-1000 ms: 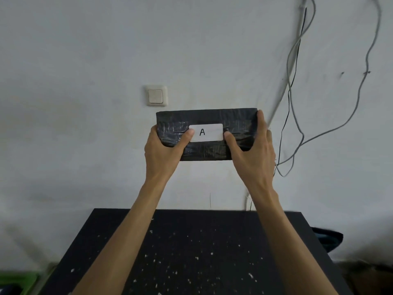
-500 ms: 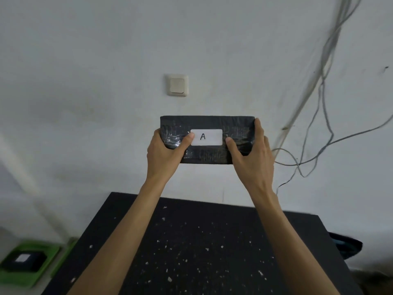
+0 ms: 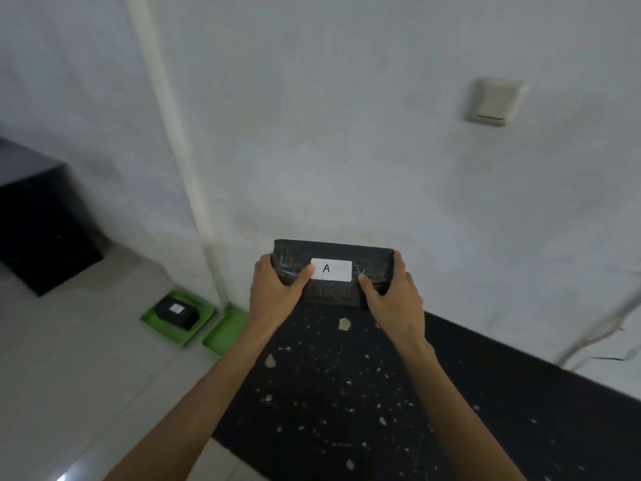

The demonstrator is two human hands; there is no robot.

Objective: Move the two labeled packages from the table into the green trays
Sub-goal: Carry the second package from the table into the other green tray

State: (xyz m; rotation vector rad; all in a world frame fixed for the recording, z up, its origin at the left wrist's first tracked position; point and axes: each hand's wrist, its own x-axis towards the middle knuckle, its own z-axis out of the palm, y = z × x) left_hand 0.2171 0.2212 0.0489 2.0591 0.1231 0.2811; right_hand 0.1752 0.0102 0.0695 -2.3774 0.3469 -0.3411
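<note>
A flat rectangular package wrapped in glossy black plastic film (image 3: 333, 272) is held up in the air between both hands, its long side level and its face turned toward the camera; a white rectangular label (image 3: 331, 269) sits at the middle of that face with a handwritten letter A on it. The left hand (image 3: 274, 293) clamps the package's left end, thumb pressed on the front just beside the label and fingers curled round the edge, and the right hand (image 3: 393, 300) does the same at the right end, thumb tip touching the film below the label's right corner. Below the wrists lies a black tabletop speckled with pale flecks (image 3: 347, 394), its left edge running diagonally under the left forearm. Left of that edge is a bare pale tiled floor (image 3: 86, 369). Down on the floor, left of and below the left hand, two bright green plastic trays stand side by side against the white wall: the farther tray (image 3: 152, 322) holds a small black package with a white label (image 3: 176, 311) (its lettering is too small to read), while the nearer green tray (image 3: 225, 333), partly cut off by the left wrist, shows only its green floor.
</note>
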